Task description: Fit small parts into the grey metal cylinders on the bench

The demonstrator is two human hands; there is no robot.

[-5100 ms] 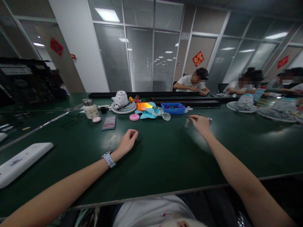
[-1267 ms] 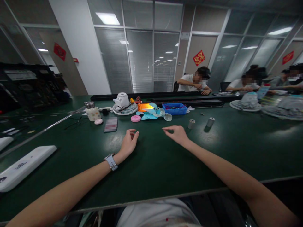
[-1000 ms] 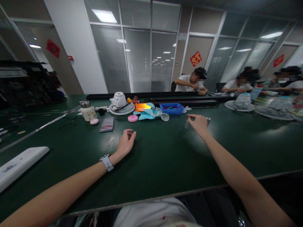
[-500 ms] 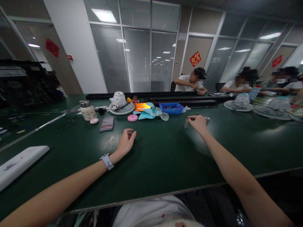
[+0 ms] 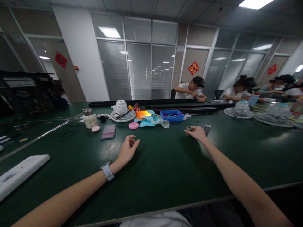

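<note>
Green matting, smooth and faintly glossy, covers the table [image 5: 165, 170] under both of your forearms. Your right hand [image 5: 197, 133] lies stretched out on it, fingers [image 5: 190, 129] pinched lightly on a small grey metal cylinder [image 5: 188, 128], whose round end face shows just past your fingertips. How firmly you grip it cannot be told at this size. A second grey cylinder [image 5: 207, 129] stands upright just beyond your knuckles, to the outer side of the hand, apart from your fingers.

Your left hand [image 5: 126, 151] rests on its edge on the matting, fingers [image 5: 133, 142] curled loosely inward with a clear gap to the thumb and nothing held. A pale strap with a square watch [image 5: 107, 171] wraps that wrist.

Well ahead of your left fingertips sits a flat pink disc [image 5: 133, 125], and beside it a cluster of translucent pale-blue fan blades [image 5: 151, 119] with rounded lobes. Just past those is a shallow blue plastic tray [image 5: 172, 115], rectangular, with small parts inside. Further left stands a white fan housing [image 5: 121, 111] on its ribbed round grille, then a squat cream cup [image 5: 89, 118] with a metal lid and a pink oval pebble shape [image 5: 95, 128] beside it. A long white slab [image 5: 21, 173] lies far off to the outside of your left arm.
</note>
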